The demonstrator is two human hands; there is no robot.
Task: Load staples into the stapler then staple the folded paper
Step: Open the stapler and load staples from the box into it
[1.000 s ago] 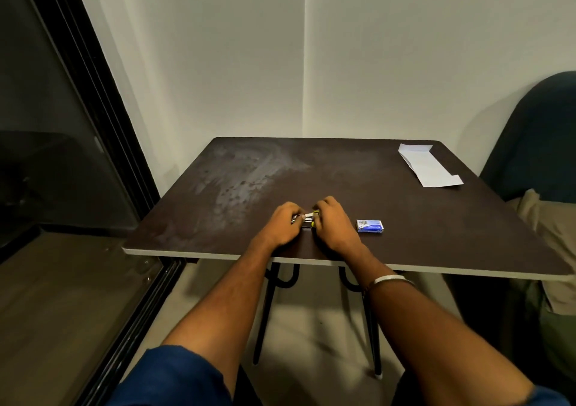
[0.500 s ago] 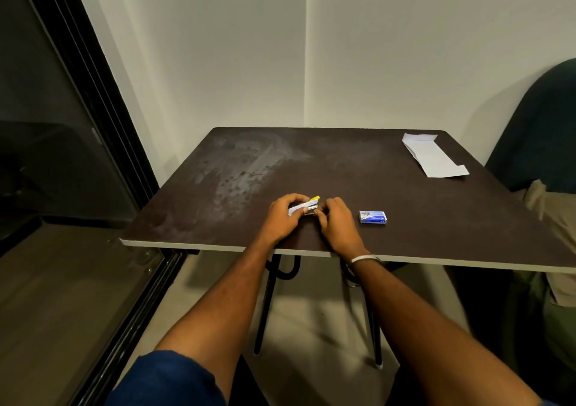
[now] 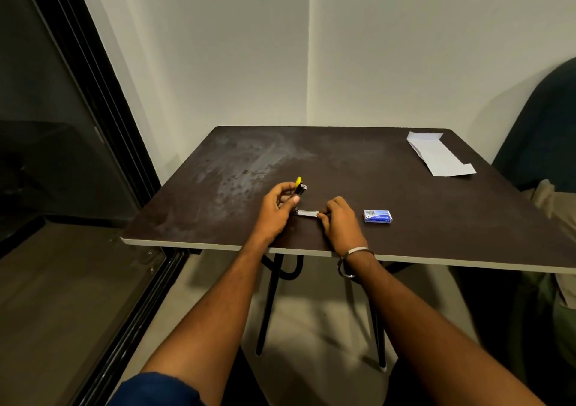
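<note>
I have the small hinged metal stapler with the yellow-tipped black top (image 3: 300,187) opened wide near the 6 o'clock edge of the dark brown laminate surface (image 3: 436,218). My left hand (image 3: 277,211) has its fingers (image 3: 285,189) curled round the raised top arm. My right hand (image 3: 341,221) pinches the free end of the flat silver staple rail (image 3: 307,213), which lies low over the surface between the two hands.

Handling, as I judge it: the stapler looks light and rigid, bare metal likely slick, and the hinge probably sprung, so the top arm may snap shut if I ease off. Best hold is by the sides of the rail and the plastic cap, clear of the channel.

The small blue staple box (image 3: 377,216) sits just beside my right hand at 3 o'clock; light card, and the strips inside are probably brittle, so I would take one by its long edges. The folded white paper (image 3: 439,156) lies well apart at 1 o'clock near the far corner; thin, limp, easily creased.

Surface: smooth, smeared pale at 11 o'clock, on thin black legs; likely to wobble under pressing. Room: plain white walls meeting in a corner, dark glass sliding door at 9 o'clock, dark chair with draped cloth at 3 o'clock.
</note>
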